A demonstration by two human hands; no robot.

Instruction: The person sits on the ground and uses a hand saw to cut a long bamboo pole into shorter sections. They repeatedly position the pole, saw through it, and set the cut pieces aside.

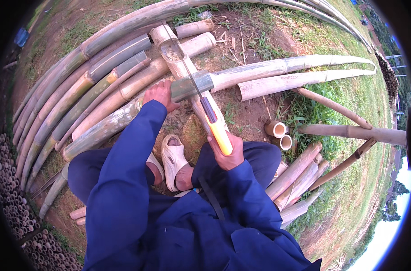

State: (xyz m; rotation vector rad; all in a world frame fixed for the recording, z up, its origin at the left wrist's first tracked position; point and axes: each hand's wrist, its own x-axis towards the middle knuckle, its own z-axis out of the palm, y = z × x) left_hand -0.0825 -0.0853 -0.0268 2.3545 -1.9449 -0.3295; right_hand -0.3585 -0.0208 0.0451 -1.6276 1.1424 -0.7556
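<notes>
My right hand [229,154] is wrapped round the yellow-orange handle of a hand saw [218,131]. Its thin blade runs forward and to the left, lying across a long bamboo pole [255,76] at a greenish stretch. Just left of the blade, my left hand [160,95] grips the same pole from above. Beneath the pole and crossing it is a thick pale bamboo piece [180,67], with an opening cut in its far end. How deep the blade sits in the pole cannot be made out.
Several long bamboo poles [92,72] lie side by side at the left. Another pole [277,88] is at the right, near two short bamboo cups [277,129]. Cut lengths [298,180] are piled beside my right knee. A bamboo frame [350,132] stands farther right.
</notes>
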